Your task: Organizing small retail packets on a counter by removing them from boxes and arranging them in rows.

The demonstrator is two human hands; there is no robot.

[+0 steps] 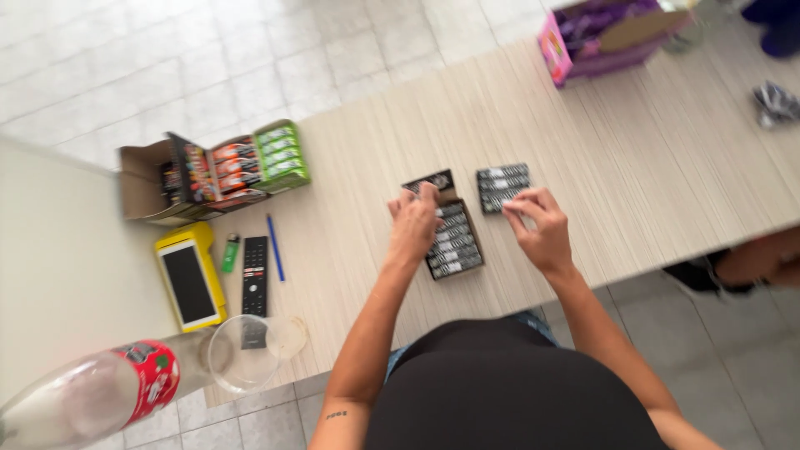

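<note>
A small open cardboard box [455, 244] of dark wrapped packs sits on the pale wood-grain table [633, 167]. My left hand [414, 221] rests on the box's far end, fingers bent over the packs near its raised black flap [430, 179]. Just right of the box lies a short stack of the same dark packs [502, 186]. My right hand [540, 225] hovers at the stack's near edge, its fingers pinched on one pack.
At the table's left stand opened display boxes of red and green packs [242, 167], a yellow payment terminal [191, 283], a green lighter [230, 252], a black remote [255, 275], a blue pen [275, 247], a clear glass [243, 352] and a plastic bottle [92, 396]. A pink-purple box [593, 42] sits far right.
</note>
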